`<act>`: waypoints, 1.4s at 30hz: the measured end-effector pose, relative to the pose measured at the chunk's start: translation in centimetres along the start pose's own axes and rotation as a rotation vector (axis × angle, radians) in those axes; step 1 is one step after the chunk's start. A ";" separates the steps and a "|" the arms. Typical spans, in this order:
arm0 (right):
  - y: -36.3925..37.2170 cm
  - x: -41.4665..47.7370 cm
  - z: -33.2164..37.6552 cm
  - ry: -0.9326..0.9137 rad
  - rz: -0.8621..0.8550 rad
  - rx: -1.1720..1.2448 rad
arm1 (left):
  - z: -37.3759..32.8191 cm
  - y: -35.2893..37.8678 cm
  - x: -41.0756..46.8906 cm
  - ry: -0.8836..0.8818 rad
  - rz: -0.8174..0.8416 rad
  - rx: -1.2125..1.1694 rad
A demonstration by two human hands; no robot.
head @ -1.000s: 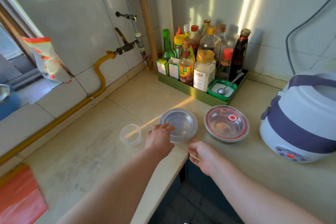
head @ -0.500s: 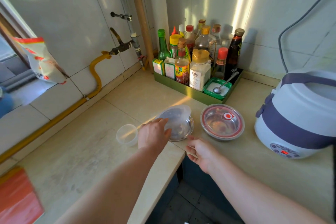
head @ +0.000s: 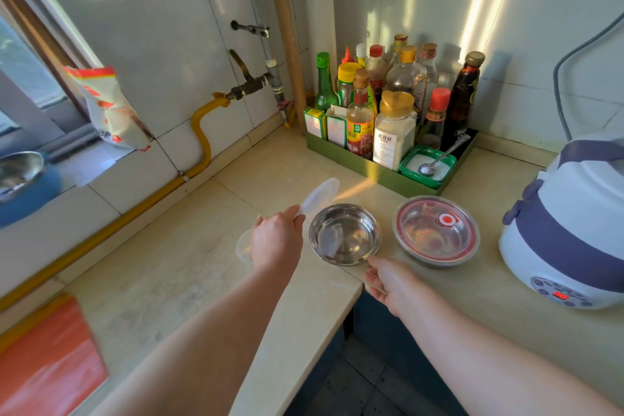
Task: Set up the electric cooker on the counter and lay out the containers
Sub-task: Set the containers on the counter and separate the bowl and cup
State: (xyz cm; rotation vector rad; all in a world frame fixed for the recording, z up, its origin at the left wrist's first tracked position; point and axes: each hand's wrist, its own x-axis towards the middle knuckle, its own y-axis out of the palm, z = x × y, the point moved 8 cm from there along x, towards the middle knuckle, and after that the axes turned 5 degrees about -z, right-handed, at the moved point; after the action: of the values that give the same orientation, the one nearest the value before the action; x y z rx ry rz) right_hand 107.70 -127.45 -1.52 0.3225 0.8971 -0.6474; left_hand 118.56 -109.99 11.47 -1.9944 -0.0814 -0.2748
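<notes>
Left hand [head: 277, 240]: fingers pinched on the near edge of the clear plastic lid [head: 319, 196], which is raised and tilted, clear of the steel bowl [head: 344, 235] it belongs to. Judged very light and a little flexible; an edge pinch is enough, but it will wobble if I move fast, and its smooth plastic may slip between dry fingers.

Right hand [head: 388, 280]: fingers loosely curled at the front edge of the bench [head: 189, 263], fingertips just beside the near rim of the steel bowl. Cannot tell whether they touch it. Nothing gripped.

Steel bowl sits open on the bench near the front edge. Thin metal, stiff, probably light, smooth-walled: likely to skate on the bench when nudged. Best held by the rolled rim, thumb inside, or cupped from both sides.

Second bowl [head: 435, 233], to the right of the first and apart from it, wears a red-rimmed lid with a centre valve. Take that lid by its rim.

Electric cooker [head: 567, 233] stands at far right, display lit. Bulky, probably the heaviest item; two hands at the base.

Small clear cup [head: 243, 246] is partly hidden behind my left hand.
</notes>
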 end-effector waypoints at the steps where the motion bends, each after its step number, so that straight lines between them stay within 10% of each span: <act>1: 0.2 0.1 0.0 -0.002 -0.002 0.001 | 0.2 -0.2 0.0 -0.008 -0.002 0.001; 26: 0.0 -2.3 5.3 -0.145 -0.012 0.380 | 0.8 -0.2 1.6 -0.090 0.021 -0.062; 36: -2.8 -3.0 5.7 -0.191 -0.028 0.459 | 3.4 7.5 -2.0 -0.759 0.337 -0.623; 42: -3.5 -2.5 5.4 -0.222 -0.028 0.435 | 3.3 7.3 -3.0 -0.737 0.375 -0.520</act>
State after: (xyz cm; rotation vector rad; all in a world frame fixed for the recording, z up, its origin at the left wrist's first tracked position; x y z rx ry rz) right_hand 107.67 -131.99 3.73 0.6147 0.5434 -0.8863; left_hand 117.52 -109.95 3.02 -2.4758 -0.1066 0.7595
